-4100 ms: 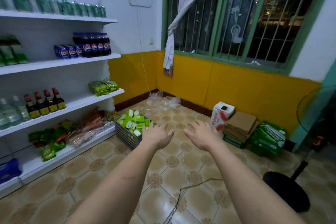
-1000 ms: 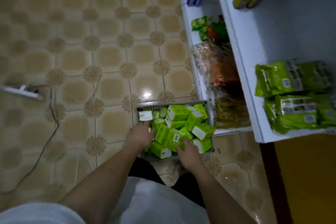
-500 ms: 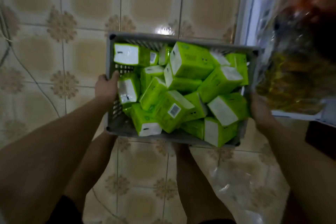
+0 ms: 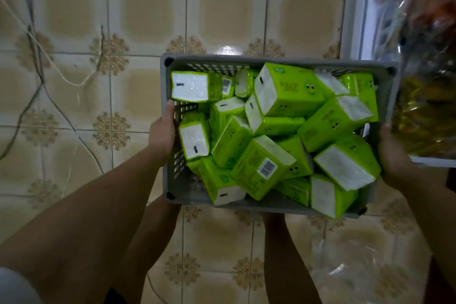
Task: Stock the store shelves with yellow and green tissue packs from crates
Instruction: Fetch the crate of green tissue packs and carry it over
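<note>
**Two hands on one loaded crate**

Both hands hold the grey crate by its short ends, above the tiled floor. The left hand wraps the left wall, thumb lying up along the rim and the other fingers hidden outside it. The right hand clasps the right wall near its lower corner; its fingertips are out of sight, so how far they curl under I cannot tell. Inside, the green tissue packs lie in a loose heap, tilted every way, several riding as high as the rim. No yellow packs show here.

The step in hand looks like carrying the crate to where it will be unpacked, with no pack yet shelved. To do it well, keep the crate level: the top packs are loose and a tilt toward the near wall would probably spill them. The crate's right end sits just beside the white shelf edge and the bagged goods on it, so it needs to move clear of those before turning. Loose cables trail on the floor at left; steps should avoid them.
</note>
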